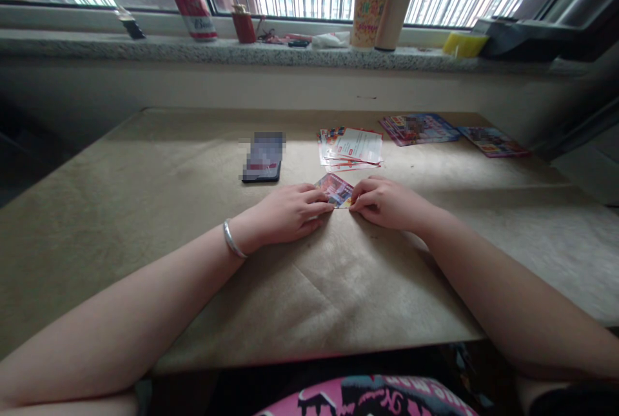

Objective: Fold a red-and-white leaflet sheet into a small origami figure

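A small colourful printed paper [334, 188] lies on the table between my two hands, turned cornerwise, with a straight near edge that looks folded. My left hand [294, 211] is on its left side, fingers reaching over it and pressing it down; a silver bangle is on that wrist. At the right corner, my right hand [382, 203] pinches the paper's edge between thumb and curled fingers. Just beyond lies a loose stack of white and red printed cards [355, 146]. Left of the stack is a dark phone [264, 158], its screen blurred out.
Colourful printed sheets [420, 129] and another pile [493, 142] lie at the table's [120, 209] back right. On the windowsill [280, 56] stand a red can [196, 14], a red bottle [243, 26], a patterned cup [370, 13] and a yellow object [464, 44].
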Motion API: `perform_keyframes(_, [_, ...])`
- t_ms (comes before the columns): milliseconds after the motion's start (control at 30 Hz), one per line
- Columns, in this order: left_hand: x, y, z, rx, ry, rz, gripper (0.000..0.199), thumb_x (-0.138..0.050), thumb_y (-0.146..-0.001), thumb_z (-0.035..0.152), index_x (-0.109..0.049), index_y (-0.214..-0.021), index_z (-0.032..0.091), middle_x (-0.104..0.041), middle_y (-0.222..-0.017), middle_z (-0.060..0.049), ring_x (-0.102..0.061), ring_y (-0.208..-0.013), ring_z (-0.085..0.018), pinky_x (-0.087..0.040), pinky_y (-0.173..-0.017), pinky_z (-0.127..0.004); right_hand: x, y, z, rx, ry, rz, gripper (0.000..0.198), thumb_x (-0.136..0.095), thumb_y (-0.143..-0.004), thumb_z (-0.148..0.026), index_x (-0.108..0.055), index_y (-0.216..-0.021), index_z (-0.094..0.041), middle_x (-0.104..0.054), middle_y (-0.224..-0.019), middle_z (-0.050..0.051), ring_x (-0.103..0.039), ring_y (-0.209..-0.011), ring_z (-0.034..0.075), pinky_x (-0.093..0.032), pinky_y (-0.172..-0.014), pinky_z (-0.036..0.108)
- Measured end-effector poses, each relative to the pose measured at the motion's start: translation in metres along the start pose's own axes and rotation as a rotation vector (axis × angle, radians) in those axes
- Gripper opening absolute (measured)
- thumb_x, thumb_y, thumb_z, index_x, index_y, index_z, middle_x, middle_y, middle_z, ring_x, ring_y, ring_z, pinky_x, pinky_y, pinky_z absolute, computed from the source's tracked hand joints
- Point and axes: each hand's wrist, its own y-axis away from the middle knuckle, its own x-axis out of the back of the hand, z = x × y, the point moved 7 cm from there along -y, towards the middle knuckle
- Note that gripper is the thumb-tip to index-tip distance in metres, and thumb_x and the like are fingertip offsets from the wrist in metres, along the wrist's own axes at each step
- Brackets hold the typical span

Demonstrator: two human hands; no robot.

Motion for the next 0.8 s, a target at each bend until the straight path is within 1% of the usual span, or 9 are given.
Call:
perform_keyframes(133, [-0.001,0.001,-0.001,0.001,0.005,0.006,0.036,-0.052,-0.097,0.035,-0.063,-0.127,0.019,-0.064,-0.127,-0.012,-0.060,-0.111,-0.025,-0.052,-0.095,-0.041,0.003,0.003,0.005,-0.042,0.028,-0.025,0.023,-0.061,-0.086,-0.015,-0.080,-0.092,-0.026,-0.073,-0.102,0.004,-0.066,-0.090,0.018,-0.052,-0.084,0.034])
perform_keyframes(300, [-0.002,0.001,-0.002,0.007,0.027,0.000,0.038,-0.053,-0.097,0.037,-0.062,-0.129,0.019,-0.062,-0.130,-0.012,-0.059,-0.115,-0.026,-0.052,-0.097,-0.042,0.008,0.007,0.012,-0.071,0.051,-0.073,0.021,-0.064,-0.084,-0.018,-0.081,-0.091,-0.029,-0.073,-0.103,0.003,-0.066,-0.090,0.018,-0.052,-0.084,0.033])
perform_keyframes(467, [-0.002,0.002,-0.002,0.010,0.048,0.004,0.038,-0.054,-0.096,0.037,-0.062,-0.129,0.020,-0.063,-0.129,-0.012,-0.059,-0.115,-0.027,-0.052,-0.097,-0.043,0.007,0.010,0.021,-0.087,0.043,-0.116,0.022,-0.065,-0.083,-0.018,-0.081,-0.091,-0.029,-0.073,-0.104,0.004,-0.067,-0.090,0.019,-0.051,-0.086,0.034])
perform_keyframes(633, [-0.004,0.003,-0.003,0.006,0.042,-0.003,0.039,-0.052,-0.097,0.037,-0.061,-0.130,0.019,-0.062,-0.130,-0.012,-0.058,-0.116,-0.026,-0.051,-0.098,-0.043,0.009,0.013,0.032,-0.065,0.027,-0.096,0.017,-0.068,-0.082,-0.020,-0.081,-0.086,-0.029,-0.072,-0.087,0.003,-0.065,-0.080,0.016,-0.051,-0.077,0.030])
perform_keyframes(800, [-0.004,0.003,-0.003,-0.001,0.038,0.006,0.039,-0.051,-0.097,0.037,-0.061,-0.130,0.019,-0.062,-0.131,-0.012,-0.059,-0.115,-0.026,-0.052,-0.098,-0.043,0.009,0.016,0.040,-0.060,-0.016,-0.138,0.015,-0.071,-0.081,-0.021,-0.081,-0.084,-0.030,-0.073,-0.084,0.002,-0.066,-0.077,0.015,-0.051,-0.075,0.028])
